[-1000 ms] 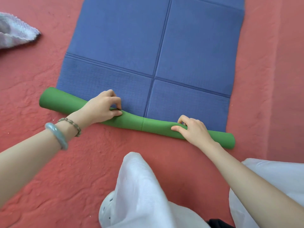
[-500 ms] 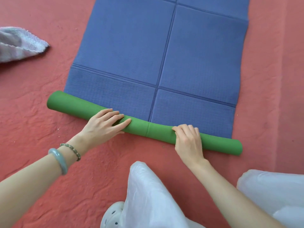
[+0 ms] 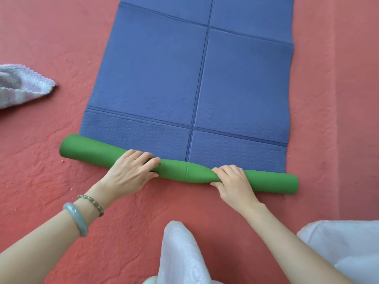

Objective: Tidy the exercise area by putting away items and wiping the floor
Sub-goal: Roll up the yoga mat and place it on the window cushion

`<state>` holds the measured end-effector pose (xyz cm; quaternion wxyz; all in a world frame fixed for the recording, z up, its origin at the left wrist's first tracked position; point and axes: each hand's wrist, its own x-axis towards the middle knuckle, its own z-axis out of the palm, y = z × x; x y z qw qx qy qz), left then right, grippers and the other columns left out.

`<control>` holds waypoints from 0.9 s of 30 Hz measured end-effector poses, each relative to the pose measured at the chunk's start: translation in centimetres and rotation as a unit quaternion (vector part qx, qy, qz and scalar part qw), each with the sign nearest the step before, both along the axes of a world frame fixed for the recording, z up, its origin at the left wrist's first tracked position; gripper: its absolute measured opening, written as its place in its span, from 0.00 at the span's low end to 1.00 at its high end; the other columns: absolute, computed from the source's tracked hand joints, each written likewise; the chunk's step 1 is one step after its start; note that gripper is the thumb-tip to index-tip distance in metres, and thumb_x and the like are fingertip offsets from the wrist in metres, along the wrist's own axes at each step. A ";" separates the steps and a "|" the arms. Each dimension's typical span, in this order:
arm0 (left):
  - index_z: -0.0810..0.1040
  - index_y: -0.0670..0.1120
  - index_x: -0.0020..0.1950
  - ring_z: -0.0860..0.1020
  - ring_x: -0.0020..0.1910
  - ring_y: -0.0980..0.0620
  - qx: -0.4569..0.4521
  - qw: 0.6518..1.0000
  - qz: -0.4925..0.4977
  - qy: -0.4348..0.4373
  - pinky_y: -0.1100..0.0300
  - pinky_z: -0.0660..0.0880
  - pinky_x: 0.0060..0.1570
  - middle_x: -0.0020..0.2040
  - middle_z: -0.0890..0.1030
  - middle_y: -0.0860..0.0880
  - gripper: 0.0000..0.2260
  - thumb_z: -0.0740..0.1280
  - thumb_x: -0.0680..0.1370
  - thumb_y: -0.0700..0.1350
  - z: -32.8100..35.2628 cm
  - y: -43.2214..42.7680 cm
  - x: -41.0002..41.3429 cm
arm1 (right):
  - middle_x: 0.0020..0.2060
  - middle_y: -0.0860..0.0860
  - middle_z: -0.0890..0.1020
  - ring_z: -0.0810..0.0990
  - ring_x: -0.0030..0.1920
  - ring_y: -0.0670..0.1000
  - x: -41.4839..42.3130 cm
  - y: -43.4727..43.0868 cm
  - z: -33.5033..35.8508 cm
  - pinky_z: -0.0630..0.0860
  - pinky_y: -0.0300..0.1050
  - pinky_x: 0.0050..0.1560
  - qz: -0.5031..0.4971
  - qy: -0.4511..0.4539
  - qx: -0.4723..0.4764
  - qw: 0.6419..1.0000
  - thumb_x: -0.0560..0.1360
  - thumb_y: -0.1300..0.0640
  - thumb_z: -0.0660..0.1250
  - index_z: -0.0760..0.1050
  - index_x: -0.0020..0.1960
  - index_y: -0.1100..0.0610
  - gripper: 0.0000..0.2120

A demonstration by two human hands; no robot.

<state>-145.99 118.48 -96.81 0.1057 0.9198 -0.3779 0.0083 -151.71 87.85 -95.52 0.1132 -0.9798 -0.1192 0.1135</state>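
Note:
A blue exercise mat [image 3: 184, 78] with a green underside lies flat on the red floor [image 3: 51, 37], stretching away from me. Its near end is rolled into a thin green roll [image 3: 184, 173] running left to right. My left hand [image 3: 131, 173] grips the roll left of its middle, fingers curled over the top and thumb underneath. My right hand [image 3: 233, 181] grips the roll right of the middle, squeezing it narrow there. Both ends of the roll stick out past my hands.
A pale knitted cloth [image 3: 22, 85] lies on the floor at the left edge. My knees in white trousers [image 3: 180, 253] are at the bottom of the view. A slightly darker strip of red floor [image 3: 356, 99] runs down the right side.
Both hands went from lying over the roll with straighter fingers to curling round it and squeezing. The roll has turned a little further onto the blue mat.

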 end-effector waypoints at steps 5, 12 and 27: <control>0.74 0.43 0.62 0.76 0.52 0.42 0.021 0.997 0.031 -0.074 0.45 0.71 0.56 0.54 0.77 0.42 0.23 0.61 0.76 0.59 -1.1 0.1 -0.2 | 0.51 0.52 0.79 0.74 0.54 0.56 3.9 -0.2 1.8 0.68 0.48 0.55 -0.048 0.195 0.031 0.979 0.76 0.51 0.65 0.75 0.60 0.54 0.14; 0.73 0.39 0.57 0.74 0.45 0.43 0.085 0.995 0.014 -0.052 0.47 0.67 0.53 0.48 0.78 0.43 0.28 0.57 0.74 0.63 -1.8 -1.2 2.5 | 0.50 0.52 0.75 0.73 0.47 0.52 8.0 0.3 2.4 0.67 0.42 0.46 -0.150 0.354 0.045 0.922 0.75 0.52 0.67 0.73 0.61 0.51 0.15; 0.71 0.44 0.60 0.72 0.38 0.44 0.096 0.994 0.004 -0.051 0.51 0.65 0.43 0.45 0.76 0.44 0.25 0.54 0.76 0.63 -1.6 -1.6 4.2 | 0.32 0.52 0.74 0.77 0.33 0.53 7.8 -0.7 3.1 0.67 0.41 0.24 0.198 0.044 -0.122 0.972 0.62 0.45 0.78 0.72 0.39 0.59 0.21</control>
